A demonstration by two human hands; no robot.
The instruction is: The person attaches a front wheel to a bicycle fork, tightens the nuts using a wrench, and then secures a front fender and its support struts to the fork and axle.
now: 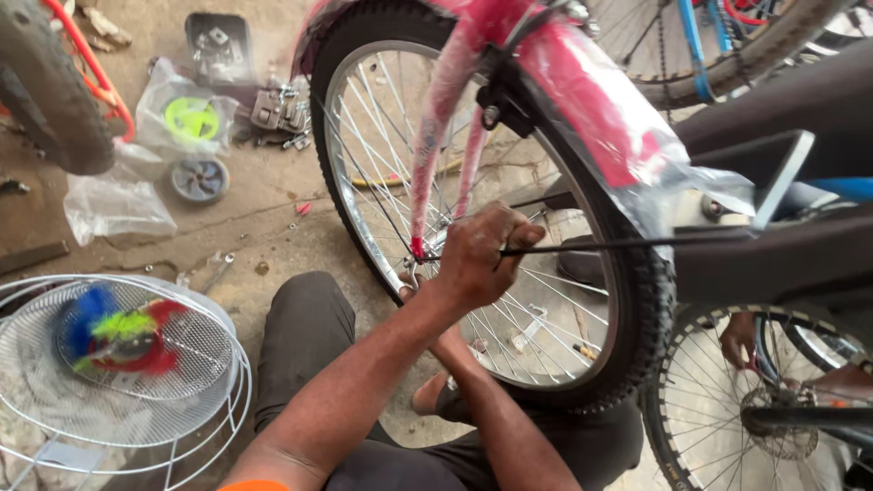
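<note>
A pink bicycle stands before me, its fork [436, 118] and mudguard [591, 100] wrapped in clear plastic over a black-tyred spoked wheel [637, 300]. My left hand [477, 259] is in front of the spokes near the hub, shut on a thin black rod [637, 243] that runs off to the right. My right forearm reaches up from below and passes under my left wrist. Only fingertips of my right hand [406, 293] show by the fork end; its grip is hidden.
A white wire basket [27, 300] with a colourful tuft lies at lower left. Plastic bags, a green disc [192, 118], a small grey wheel [198, 179] and metal parts litter the floor. Another person's hand [737, 338] touches a second wheel [709, 409] at lower right.
</note>
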